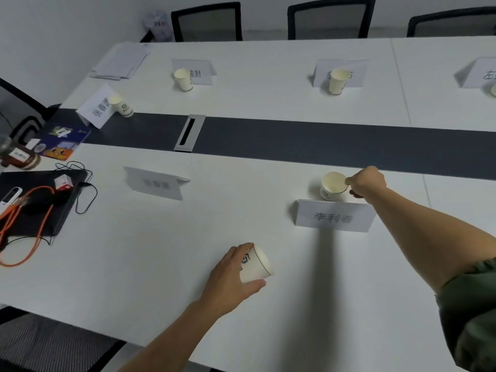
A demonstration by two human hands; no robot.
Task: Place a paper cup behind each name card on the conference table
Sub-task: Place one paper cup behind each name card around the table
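My right hand (366,182) pinches the rim of a white paper cup (332,185) that stands upright just behind the near name card (334,216). My left hand (232,277) grips another paper cup (257,264) with a green logo, tilted on its side low over the table's near part. A second near name card (157,183) to the left has no cup behind it. Across the table, cups (183,79) (338,81) (122,103) stand by their name cards (197,72) (357,73) (96,107).
A dark strip with a metal cable hatch (190,132) runs along the white table's (134,264) middle. At the left lie a black laptop (37,205), orange cable (26,224), a booklet and a jar. Papers (120,63) sit far left. Black chairs (206,21) line the far side.
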